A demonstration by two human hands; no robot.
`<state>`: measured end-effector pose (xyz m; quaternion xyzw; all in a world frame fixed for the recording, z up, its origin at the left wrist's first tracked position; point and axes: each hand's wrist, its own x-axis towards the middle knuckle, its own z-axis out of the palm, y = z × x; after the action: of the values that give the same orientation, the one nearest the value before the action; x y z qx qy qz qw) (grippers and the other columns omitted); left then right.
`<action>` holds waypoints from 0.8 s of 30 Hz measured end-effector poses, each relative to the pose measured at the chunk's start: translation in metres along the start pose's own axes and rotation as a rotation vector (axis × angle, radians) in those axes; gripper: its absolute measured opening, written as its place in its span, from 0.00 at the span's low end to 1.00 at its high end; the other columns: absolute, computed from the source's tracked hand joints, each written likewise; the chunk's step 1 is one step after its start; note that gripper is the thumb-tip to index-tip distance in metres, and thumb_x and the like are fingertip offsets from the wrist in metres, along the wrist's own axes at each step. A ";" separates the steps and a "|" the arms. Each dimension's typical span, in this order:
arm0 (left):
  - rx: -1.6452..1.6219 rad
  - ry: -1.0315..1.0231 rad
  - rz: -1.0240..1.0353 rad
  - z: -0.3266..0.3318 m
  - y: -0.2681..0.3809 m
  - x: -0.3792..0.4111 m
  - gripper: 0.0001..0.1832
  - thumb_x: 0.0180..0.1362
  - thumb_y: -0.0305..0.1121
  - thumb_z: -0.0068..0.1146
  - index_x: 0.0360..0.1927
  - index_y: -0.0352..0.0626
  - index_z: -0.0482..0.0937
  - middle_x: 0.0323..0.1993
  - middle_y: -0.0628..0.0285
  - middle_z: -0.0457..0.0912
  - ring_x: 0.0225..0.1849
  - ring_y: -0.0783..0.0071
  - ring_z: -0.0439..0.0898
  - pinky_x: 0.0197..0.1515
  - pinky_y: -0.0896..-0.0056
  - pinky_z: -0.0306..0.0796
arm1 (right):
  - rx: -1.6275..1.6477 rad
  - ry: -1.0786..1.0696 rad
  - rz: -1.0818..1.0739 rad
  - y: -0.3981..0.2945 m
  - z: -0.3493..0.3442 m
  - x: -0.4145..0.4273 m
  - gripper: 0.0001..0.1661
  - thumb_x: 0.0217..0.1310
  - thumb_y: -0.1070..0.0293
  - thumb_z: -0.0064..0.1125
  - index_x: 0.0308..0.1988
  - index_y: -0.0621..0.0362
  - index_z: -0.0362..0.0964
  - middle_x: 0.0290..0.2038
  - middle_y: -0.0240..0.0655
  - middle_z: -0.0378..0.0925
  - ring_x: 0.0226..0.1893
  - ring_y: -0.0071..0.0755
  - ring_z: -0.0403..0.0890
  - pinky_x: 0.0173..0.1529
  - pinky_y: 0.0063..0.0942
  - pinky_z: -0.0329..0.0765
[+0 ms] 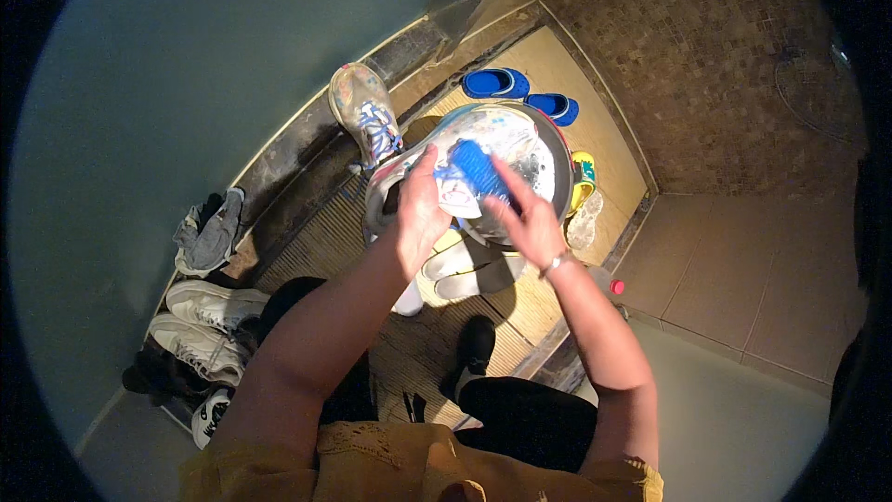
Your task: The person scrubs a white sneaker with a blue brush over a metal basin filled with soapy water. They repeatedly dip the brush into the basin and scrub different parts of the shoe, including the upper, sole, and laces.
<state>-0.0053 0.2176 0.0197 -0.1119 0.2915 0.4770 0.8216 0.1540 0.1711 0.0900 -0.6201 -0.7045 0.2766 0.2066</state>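
My left hand [421,213] grips a white sneaker [481,125] with coloured marks, held over a round grey basin [563,153]. A blue brush [477,164], blurred, lies against the shoe's side, with my right hand [526,219] at it, fingers partly spread. How firmly the right hand holds the brush is hard to tell. Whitish suds or water show inside the basin. Against the left wall stands a similar sneaker [366,108] with blue laces. Pale insoles [481,275] lie on the floor just below the basin.
Blue clogs [496,83] sit beyond the basin, a yellow clog [582,181] to its right. A clear bottle with a red cap [617,286] is near the right ledge. Several white shoes [209,303] and a grey cloth item [209,230] line the left wall. My feet are below.
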 end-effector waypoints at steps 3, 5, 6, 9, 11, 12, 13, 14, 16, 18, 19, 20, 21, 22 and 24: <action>-0.042 0.011 0.025 -0.001 0.003 0.006 0.23 0.70 0.47 0.42 0.54 0.36 0.71 0.46 0.55 0.80 0.42 0.62 0.82 0.46 0.59 0.77 | -0.171 0.053 0.243 -0.001 -0.007 0.025 0.33 0.62 0.56 0.58 0.65 0.37 0.61 0.33 0.48 0.81 0.35 0.52 0.82 0.42 0.42 0.77; -0.038 0.067 0.045 -0.005 0.000 0.017 0.23 0.69 0.47 0.43 0.54 0.36 0.70 0.47 0.54 0.79 0.42 0.62 0.82 0.45 0.59 0.78 | -0.233 0.068 0.165 -0.008 -0.013 0.030 0.33 0.61 0.57 0.58 0.65 0.38 0.61 0.32 0.48 0.81 0.34 0.51 0.83 0.40 0.41 0.78; -0.038 0.088 0.077 -0.007 0.002 0.022 0.24 0.69 0.48 0.44 0.54 0.38 0.71 0.46 0.56 0.80 0.42 0.63 0.82 0.44 0.59 0.78 | -0.201 0.030 0.192 -0.015 -0.015 0.030 0.33 0.61 0.58 0.58 0.65 0.39 0.61 0.32 0.48 0.81 0.34 0.50 0.83 0.41 0.41 0.78; -0.073 0.109 0.067 -0.006 0.013 0.029 0.27 0.67 0.56 0.41 0.52 0.41 0.73 0.46 0.58 0.80 0.42 0.62 0.81 0.47 0.56 0.76 | -0.103 -0.098 0.290 -0.054 -0.030 0.028 0.34 0.62 0.59 0.59 0.65 0.43 0.60 0.35 0.49 0.81 0.35 0.49 0.83 0.44 0.38 0.78; -0.090 0.082 0.058 -0.006 0.009 0.022 0.27 0.68 0.55 0.40 0.51 0.41 0.74 0.45 0.58 0.80 0.43 0.60 0.81 0.51 0.57 0.74 | 0.009 -0.115 0.154 -0.047 -0.023 0.011 0.34 0.61 0.60 0.60 0.66 0.45 0.60 0.41 0.51 0.80 0.41 0.49 0.83 0.48 0.37 0.78; -0.071 0.087 0.042 -0.004 0.009 0.020 0.26 0.68 0.54 0.40 0.51 0.41 0.74 0.45 0.58 0.80 0.44 0.61 0.81 0.51 0.57 0.74 | -0.076 -0.113 0.072 -0.048 -0.019 0.012 0.35 0.61 0.60 0.60 0.66 0.46 0.59 0.46 0.51 0.79 0.46 0.50 0.82 0.51 0.38 0.76; -0.053 0.094 0.029 -0.002 0.007 0.019 0.25 0.68 0.53 0.40 0.51 0.41 0.74 0.45 0.57 0.80 0.44 0.62 0.81 0.51 0.58 0.74 | -0.078 -0.132 0.087 -0.050 -0.018 0.013 0.35 0.62 0.59 0.59 0.66 0.43 0.58 0.45 0.52 0.79 0.46 0.53 0.81 0.50 0.41 0.77; -0.014 0.061 0.006 -0.003 0.005 0.022 0.25 0.69 0.52 0.39 0.52 0.40 0.74 0.45 0.57 0.80 0.44 0.63 0.81 0.51 0.59 0.74 | -0.127 -0.195 0.071 -0.054 -0.022 0.019 0.35 0.62 0.59 0.58 0.66 0.41 0.57 0.44 0.51 0.79 0.45 0.55 0.81 0.49 0.41 0.77; -0.024 -0.089 -0.001 -0.001 0.005 0.014 0.23 0.70 0.50 0.39 0.52 0.40 0.74 0.45 0.58 0.80 0.45 0.66 0.80 0.51 0.61 0.73 | -0.147 -0.257 0.063 -0.058 -0.018 0.023 0.34 0.63 0.57 0.55 0.67 0.36 0.57 0.41 0.50 0.80 0.41 0.57 0.81 0.46 0.43 0.78; -0.018 -0.145 0.020 0.004 0.008 0.006 0.22 0.70 0.49 0.39 0.51 0.41 0.74 0.45 0.60 0.81 0.45 0.67 0.80 0.51 0.62 0.73 | -0.163 -0.170 0.004 -0.038 -0.014 0.028 0.34 0.63 0.56 0.55 0.67 0.36 0.57 0.38 0.50 0.80 0.39 0.56 0.81 0.44 0.43 0.78; -0.012 -0.136 0.042 0.005 0.005 0.005 0.22 0.70 0.49 0.39 0.52 0.41 0.73 0.45 0.60 0.80 0.46 0.68 0.80 0.52 0.63 0.73 | -0.175 -0.135 -0.024 -0.026 -0.013 0.029 0.34 0.63 0.56 0.55 0.67 0.36 0.57 0.37 0.50 0.80 0.38 0.56 0.81 0.44 0.43 0.78; 0.008 -0.095 0.036 0.002 -0.001 0.009 0.24 0.70 0.50 0.39 0.53 0.41 0.73 0.45 0.61 0.81 0.47 0.68 0.79 0.53 0.63 0.72 | -0.160 -0.024 0.026 -0.005 -0.011 0.031 0.34 0.63 0.54 0.56 0.66 0.36 0.58 0.35 0.50 0.80 0.36 0.54 0.82 0.42 0.43 0.78; 0.061 -0.152 -0.010 0.004 -0.001 0.009 0.26 0.70 0.51 0.39 0.56 0.39 0.71 0.49 0.60 0.80 0.50 0.66 0.79 0.57 0.63 0.69 | -0.229 0.029 0.158 0.009 -0.016 0.036 0.34 0.62 0.55 0.57 0.66 0.37 0.58 0.36 0.49 0.81 0.37 0.53 0.82 0.42 0.40 0.78; 0.055 -0.184 -0.027 0.006 0.000 0.008 0.27 0.69 0.52 0.39 0.58 0.39 0.70 0.51 0.59 0.79 0.52 0.65 0.78 0.59 0.62 0.68 | -0.190 0.126 0.138 0.021 -0.021 0.039 0.33 0.62 0.57 0.57 0.66 0.39 0.60 0.40 0.50 0.80 0.40 0.50 0.83 0.45 0.38 0.78; 0.058 -0.156 -0.066 0.011 0.005 0.005 0.29 0.69 0.53 0.40 0.61 0.39 0.68 0.55 0.57 0.77 0.56 0.62 0.76 0.61 0.61 0.66 | -0.089 0.204 0.114 0.039 -0.022 0.039 0.33 0.62 0.59 0.58 0.65 0.43 0.61 0.46 0.51 0.79 0.45 0.46 0.82 0.48 0.34 0.77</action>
<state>-0.0033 0.2286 0.0259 -0.0599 0.2367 0.4484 0.8598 0.1913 0.2151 0.0795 -0.6926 -0.6550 0.1920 0.2333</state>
